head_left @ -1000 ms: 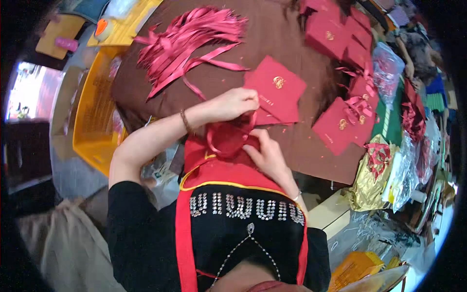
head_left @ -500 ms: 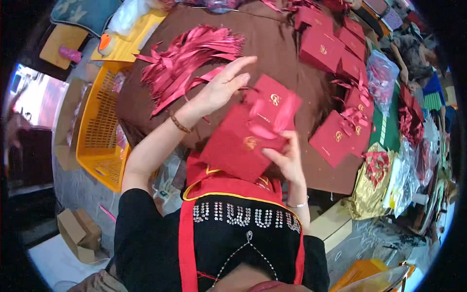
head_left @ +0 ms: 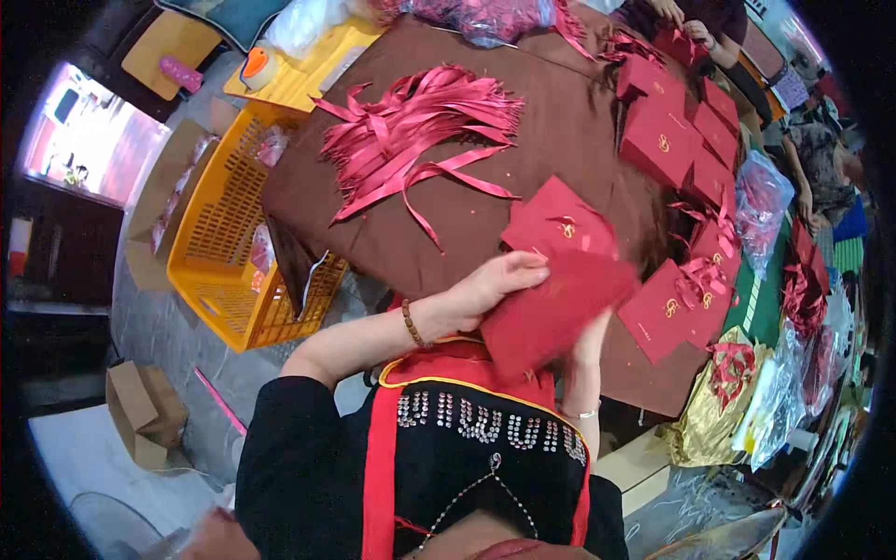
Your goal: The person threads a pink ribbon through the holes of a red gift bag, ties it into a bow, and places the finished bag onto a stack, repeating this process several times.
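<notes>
Between my hands is a flat red paper gift bag (head_left: 551, 308), tilted and blurred by motion. My left hand (head_left: 509, 277) pinches its left upper edge with thumb and fingers. At its right edge is my right hand (head_left: 592, 334), closed on the bag, with most of its fingers hidden behind it. Just beyond, a second red bag (head_left: 551, 217) with a gold emblem lies on the brown tablecloth (head_left: 560, 112), partly covered by the held one. Past my left hand lies a loose heap of dark pink ribbons (head_left: 425, 131), several strands trailing toward me.
Several finished-looking red bags with bows (head_left: 670, 310) and stacked red bags (head_left: 661, 140) fill the table's right side. A yellow plastic crate (head_left: 219, 233) stands to the left. At the far right a co-worker's hands (head_left: 686, 21) handle another red bag. Cardboard boxes (head_left: 145, 415) sit on the floor.
My left hand has come down from over the ribbons onto the bag's edge. The bag has swung up and right. My view has shifted, moving the table contents rightward in the picture.
</notes>
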The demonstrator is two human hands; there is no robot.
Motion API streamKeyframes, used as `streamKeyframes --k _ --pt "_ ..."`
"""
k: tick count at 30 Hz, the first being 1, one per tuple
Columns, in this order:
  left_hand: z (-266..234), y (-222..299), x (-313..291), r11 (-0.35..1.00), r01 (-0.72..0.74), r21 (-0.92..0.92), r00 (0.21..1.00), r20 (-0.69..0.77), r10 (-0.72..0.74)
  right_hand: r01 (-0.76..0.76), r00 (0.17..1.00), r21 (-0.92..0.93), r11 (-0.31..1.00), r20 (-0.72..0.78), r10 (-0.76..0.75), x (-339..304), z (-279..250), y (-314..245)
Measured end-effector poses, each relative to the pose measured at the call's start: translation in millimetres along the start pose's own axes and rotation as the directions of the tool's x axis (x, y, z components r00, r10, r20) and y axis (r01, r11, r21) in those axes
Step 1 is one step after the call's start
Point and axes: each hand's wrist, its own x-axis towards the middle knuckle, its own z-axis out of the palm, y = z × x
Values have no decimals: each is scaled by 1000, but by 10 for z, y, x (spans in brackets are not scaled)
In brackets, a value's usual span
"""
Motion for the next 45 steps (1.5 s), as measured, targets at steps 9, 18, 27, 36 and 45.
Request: streamKeyframes --k 9,18,27,36,45 --pt "-413 -241 174 936 -241 257 951 -129 281 31 986 -266 963 -150 -73 -137 -318 -205" --pt "-342 -245 15 957 -160 243 975 -113 191 34 997 -446 895 -48 -62 -56 -341 -287" --pt "-358 -576 24 917 -180 357 969 -99 228 332 943 -833 442 282 -177 -95 -395 -299" --pt "-370 -573 31 777 -138 615 977 -42 207 344 938 -897 277 315 -146 -152 -340 -389" --pt "-312 -265 132 532 -161 831 956 -1 292 363 932 -886 289 351 -95 33 -270 -455"
